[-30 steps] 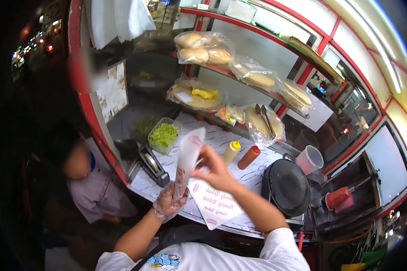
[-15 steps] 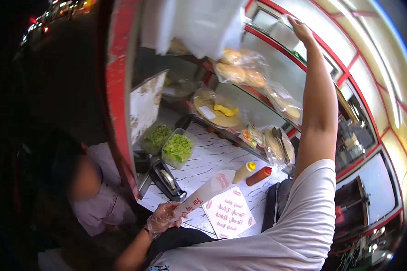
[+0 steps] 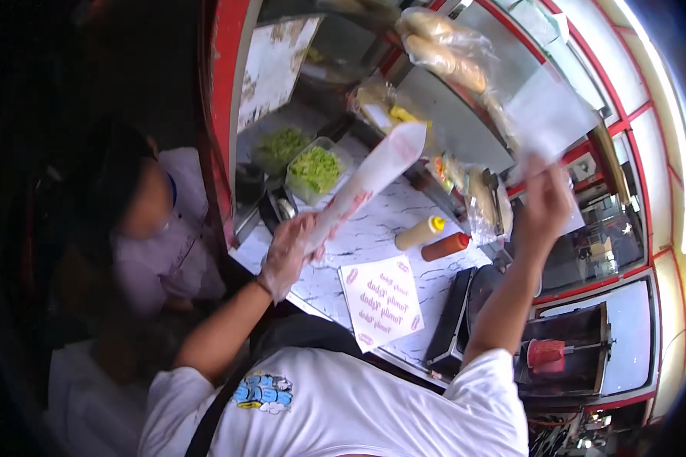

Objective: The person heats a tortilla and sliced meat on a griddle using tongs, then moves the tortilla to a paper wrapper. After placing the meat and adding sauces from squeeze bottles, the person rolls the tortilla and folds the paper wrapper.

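My left hand (image 3: 288, 255), in a clear plastic glove, is closed around the lower end of a long paper-wrapped roll (image 3: 370, 183). The roll tilts up to the right over the counter, and its filling is hidden by the white paper with red print. My right hand (image 3: 547, 199), bare and blurred by motion, is raised on the right and grips a thin white sheet or bag (image 3: 552, 114); which of the two I cannot tell. Flat on the counter between my arms lies a square printed wrapping paper (image 3: 385, 305).
Beyond the paper lie a cream squeeze bottle (image 3: 418, 234) and a red one (image 3: 446, 247). A tape dispenser (image 3: 277, 209) and a lettuce tub (image 3: 316, 171) are at left. Bagged buns (image 3: 442, 57) fill the shelf. A person (image 3: 168, 228) is beyond the red post.
My right hand has come down from the upper shelf with the white sheet or bag. My left hand has lifted the wrapped roll, and the view has shifted.
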Available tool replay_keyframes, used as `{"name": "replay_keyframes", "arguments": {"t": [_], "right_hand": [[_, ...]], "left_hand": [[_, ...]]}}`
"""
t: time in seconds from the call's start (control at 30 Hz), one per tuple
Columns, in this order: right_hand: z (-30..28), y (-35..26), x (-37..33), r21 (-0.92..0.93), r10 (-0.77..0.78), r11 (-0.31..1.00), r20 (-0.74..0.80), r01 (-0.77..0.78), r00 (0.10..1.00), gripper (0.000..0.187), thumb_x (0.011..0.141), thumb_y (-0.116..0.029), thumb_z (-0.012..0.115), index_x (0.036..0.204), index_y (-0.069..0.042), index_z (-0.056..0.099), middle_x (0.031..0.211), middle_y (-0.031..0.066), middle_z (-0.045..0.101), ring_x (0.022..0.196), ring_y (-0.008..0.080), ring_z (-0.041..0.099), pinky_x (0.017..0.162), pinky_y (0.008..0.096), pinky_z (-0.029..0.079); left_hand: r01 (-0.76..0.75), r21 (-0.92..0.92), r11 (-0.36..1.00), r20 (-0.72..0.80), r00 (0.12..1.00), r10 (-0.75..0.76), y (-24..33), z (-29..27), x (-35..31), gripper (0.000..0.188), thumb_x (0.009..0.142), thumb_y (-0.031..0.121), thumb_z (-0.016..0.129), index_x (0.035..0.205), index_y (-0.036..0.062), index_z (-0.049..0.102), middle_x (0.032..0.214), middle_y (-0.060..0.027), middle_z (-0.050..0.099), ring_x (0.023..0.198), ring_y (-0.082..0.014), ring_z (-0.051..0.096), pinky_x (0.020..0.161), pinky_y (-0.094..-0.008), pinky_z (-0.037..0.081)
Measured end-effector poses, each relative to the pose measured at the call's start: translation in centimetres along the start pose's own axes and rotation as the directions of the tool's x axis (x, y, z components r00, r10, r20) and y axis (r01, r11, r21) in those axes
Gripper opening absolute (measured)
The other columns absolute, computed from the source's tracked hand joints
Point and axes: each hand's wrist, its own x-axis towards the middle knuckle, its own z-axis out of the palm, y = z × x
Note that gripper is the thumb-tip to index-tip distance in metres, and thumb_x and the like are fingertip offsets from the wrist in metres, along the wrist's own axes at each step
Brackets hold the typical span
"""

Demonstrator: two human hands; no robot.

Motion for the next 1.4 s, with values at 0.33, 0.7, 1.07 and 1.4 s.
{"name": "replay_keyframes", "arguments": {"t": [0.33, 0.7, 1.07, 1.4], "right_hand": [[2.2, -6.4, -17.9, 0.674, 0.288, 0.426, 0.531, -0.603, 0.797, 0.043, 0.081, 0.01, 0.056, 0.124, 0.005, 0.06, 0.106, 0.0102, 0.063, 0.101, 0.0151, 0.061, 0.086, 0.0273, 0.049], [4.7, -5.5, -22.9, 0.712, 0.697, -0.054, 0.529, -0.7, 0.484, 0.038, 0.084, 0.007, 0.063, 0.119, 0.0, 0.05, 0.101, 0.0092, 0.064, 0.092, 0.0187, 0.064, 0.081, 0.0299, 0.052], [6.6, -5.3, -22.1, 0.674, 0.681, 0.133, 0.47, -0.726, 0.562, 0.032, 0.08, -0.005, 0.075, 0.108, 0.001, 0.061, 0.102, 0.0096, 0.067, 0.094, 0.019, 0.063, 0.087, 0.0326, 0.049], [9.4, -9.6, -23.5, 0.561, 0.399, -0.038, 0.767, -0.827, 0.502, 0.032, 0.08, -0.006, 0.077, 0.105, -0.003, 0.058, 0.098, 0.0063, 0.064, 0.091, 0.0154, 0.062, 0.083, 0.0293, 0.049]], "left_hand": [[-0.136, 0.005, 0.991, -0.07, 0.988, 0.136, -5.4, 6.4, 1.6, 0.047, 0.102, 0.047, 0.046, 0.115, 0.0044, 0.06, 0.093, -0.0056, 0.066, 0.078, -0.0102, 0.062, 0.072, -0.0282, 0.051], [-0.287, 0.25, 0.925, 0.147, 0.955, 0.257, -15.1, 7.0, -2.7, 0.03, 0.093, 0.015, 0.061, 0.121, 0.0037, 0.059, 0.108, -0.0051, 0.067, 0.099, -0.0185, 0.065, 0.087, -0.0323, 0.053], [0.448, -0.286, 0.847, 0.48, 0.832, -0.278, -11.5, 6.9, -6.4, 0.039, 0.098, 0.034, 0.059, 0.128, 0.0099, 0.056, 0.115, -0.007, 0.065, 0.1, -0.0198, 0.065, 0.086, -0.0365, 0.054], [0.233, -0.208, 0.95, 0.022, 0.972, -0.234, -7.3, -3.5, -4.7, 0.035, 0.089, 0.018, 0.071, 0.121, 0.0126, 0.057, 0.109, -0.0033, 0.067, 0.098, -0.0151, 0.063, 0.075, -0.0301, 0.052]]}}
